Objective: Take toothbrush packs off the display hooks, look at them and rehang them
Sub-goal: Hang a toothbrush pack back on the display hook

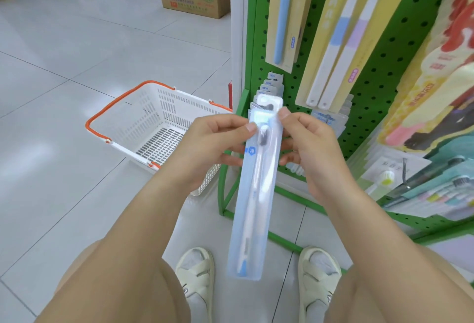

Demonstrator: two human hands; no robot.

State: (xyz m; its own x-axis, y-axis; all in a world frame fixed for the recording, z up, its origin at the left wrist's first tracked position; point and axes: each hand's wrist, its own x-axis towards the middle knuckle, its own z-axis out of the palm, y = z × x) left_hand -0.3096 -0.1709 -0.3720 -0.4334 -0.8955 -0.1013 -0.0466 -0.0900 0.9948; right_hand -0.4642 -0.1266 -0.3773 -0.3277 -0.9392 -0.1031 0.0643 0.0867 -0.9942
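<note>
Both of my hands are on one toothbrush pack, which hangs long and nearly upright through the centre of the frame. Left hand: fingers curled, thumb and fingertips pinching the pack's left edge near the top. Right hand: same pinch on the right edge, thumb on the front face. Neither hand is free.

The pack's header sits just in front of the row of hung packs on the green pegboard, centre of frame. I cannot tell whether its hang hole is on the hook or clear of it; glare washes out the header.

Judgement: this is either lift-off or rehang, at the hook.

Risks:
- The hole is hidden behind glossy film, so I could miss the hook tip and push the card against it, creasing the header.
- Grip is high on both sides; the long lower end swings free and could knock neighbouring packs.
- Slick film plus fingertip-only pinch: a slip drops it to the floor tiles, beside the white basket at centre left.
</note>
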